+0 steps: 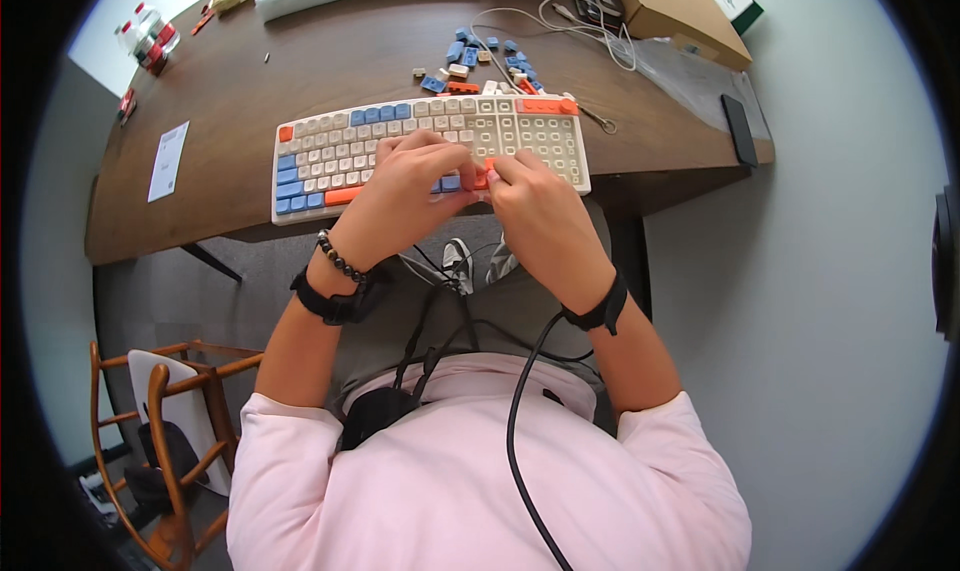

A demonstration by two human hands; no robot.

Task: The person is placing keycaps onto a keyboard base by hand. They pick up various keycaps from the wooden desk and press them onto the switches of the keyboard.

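A cream keyboard (550,139) lies along the near edge of the table. Its left part carries cream, blue and orange keycaps, while its right part shows many bare key positions. My left hand (420,176) reaches over the keyboard's middle with bent fingers pressed together at an orange keycap (481,181). From the other side my right hand (535,196) pinches at the same orange keycap, over the lower right of the keyboard. The fingers partly cover the keycap, so its seating is hidden. Behind the keyboard lie loose blue, cream and orange keycaps (455,53).
A thin pale cable (560,23) curls behind the loose keycaps. At the back right are a cardboard box (680,16), clear plastic and a black phone (739,131). Bottles (150,36) and a white card (168,161) are on the left. A wooden chair (165,441) stands lower left.
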